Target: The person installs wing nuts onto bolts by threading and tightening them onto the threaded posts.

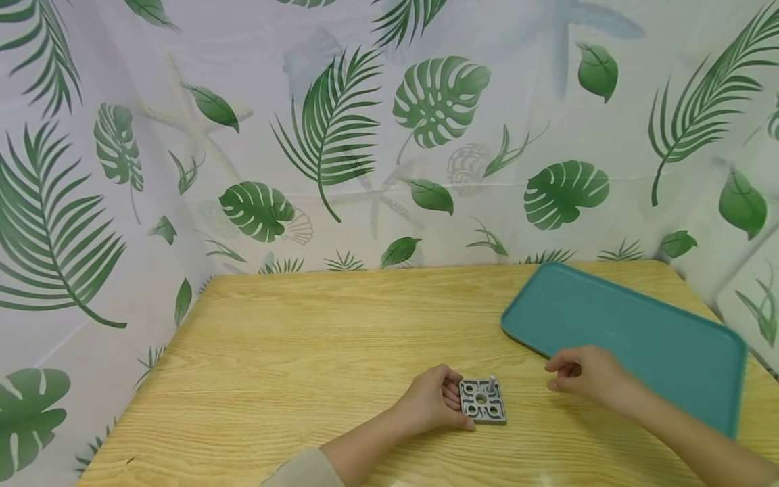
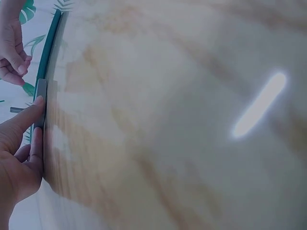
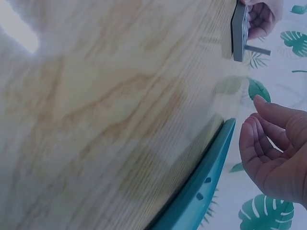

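A square grey plate (image 1: 482, 400) with several round holes lies flat on the wooden table, an upright pin (image 1: 491, 384) standing at its far right corner. My left hand (image 1: 433, 402) grips the plate by its left side, thumb along the near edge and fingers at the far left corner. In the left wrist view, the plate (image 2: 41, 103) is seen edge-on beside the fingers. My right hand (image 1: 590, 375) hovers by the left edge of the teal tray (image 1: 645, 325), fingers loosely curled. Nothing shows between its fingertips in the right wrist view.
The teal tray lies at an angle on the right side of the wooden table (image 1: 316, 338). Behind and beside the table hang white cloth walls (image 1: 365, 155) printed with green leaves.
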A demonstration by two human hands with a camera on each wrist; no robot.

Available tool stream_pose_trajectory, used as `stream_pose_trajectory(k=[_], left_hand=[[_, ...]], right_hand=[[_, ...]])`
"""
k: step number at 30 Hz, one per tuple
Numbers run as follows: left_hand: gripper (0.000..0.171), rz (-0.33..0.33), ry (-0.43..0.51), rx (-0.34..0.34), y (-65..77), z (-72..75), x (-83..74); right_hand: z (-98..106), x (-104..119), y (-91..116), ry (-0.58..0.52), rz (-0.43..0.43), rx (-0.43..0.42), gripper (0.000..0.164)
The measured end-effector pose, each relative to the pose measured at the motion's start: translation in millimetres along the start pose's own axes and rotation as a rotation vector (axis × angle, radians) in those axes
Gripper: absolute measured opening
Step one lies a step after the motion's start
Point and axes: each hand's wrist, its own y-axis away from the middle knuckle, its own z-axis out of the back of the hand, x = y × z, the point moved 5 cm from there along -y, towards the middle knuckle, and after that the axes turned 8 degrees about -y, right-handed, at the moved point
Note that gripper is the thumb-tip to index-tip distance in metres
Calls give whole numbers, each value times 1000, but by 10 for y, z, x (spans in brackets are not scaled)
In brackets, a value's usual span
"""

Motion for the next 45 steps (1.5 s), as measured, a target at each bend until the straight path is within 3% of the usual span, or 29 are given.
stream_pose_trajectory(k=[12,19,24,35,39,45], left_hand=[[60,-9,-5,8,-10,-33,-37],[60,-4,-18,11,-18,-43,-39],[61,4,-35,12,-16,-32,-30],[60,-6,-27,10,4,-14,-21],[59,-2,-22,13,19,-11,8],[61,-6,-17,9,12,0,10]], right_hand=[[281,-366,172,27,-144,-112,31],[447,-693,268,-53,-314,-107,46],[532,-878,255,-102,-376,-103,54],[569,-977,95,-80,-312,-111,62],[501,-924,47,-68,-266,-104,52],[477,-880,5,-68,-263,-111,38]])
